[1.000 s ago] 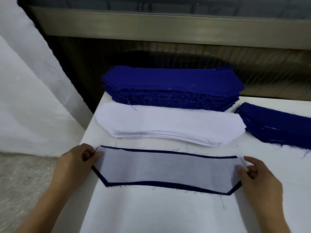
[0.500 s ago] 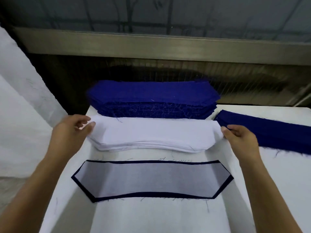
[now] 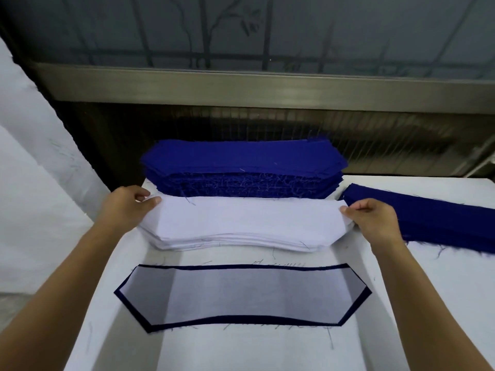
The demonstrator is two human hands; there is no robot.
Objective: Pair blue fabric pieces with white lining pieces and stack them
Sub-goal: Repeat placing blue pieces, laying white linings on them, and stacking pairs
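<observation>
Three piles share the white cloth-covered worktable (image 3: 241, 352) with my hands. Beyond my fingertips stands the tall stack of royal-blue cut fabric pieces (image 3: 241, 167). Outside my right wrist lies a lower, long pile of the same blue cloth (image 3: 434, 218). Between my hands sits the stack of white blunt-pointed lining pieces (image 3: 241, 226). Its long axis runs straight across from one hand to the other, so each hand meets one tip and neither is nearer. Closer to me, between my forearms, a flat blue-and-white paired piece (image 3: 241, 295) lies parallel to that stack, white on top with only a blue border showing. My left hand (image 3: 126, 204) pinches the lining stack's left tip, thumb on top, and my right hand (image 3: 375, 218) pinches the right tip. How many layers are in each pinch I cannot tell. I judge the coming move to be a level lift from both ends, then a draw toward me
</observation>
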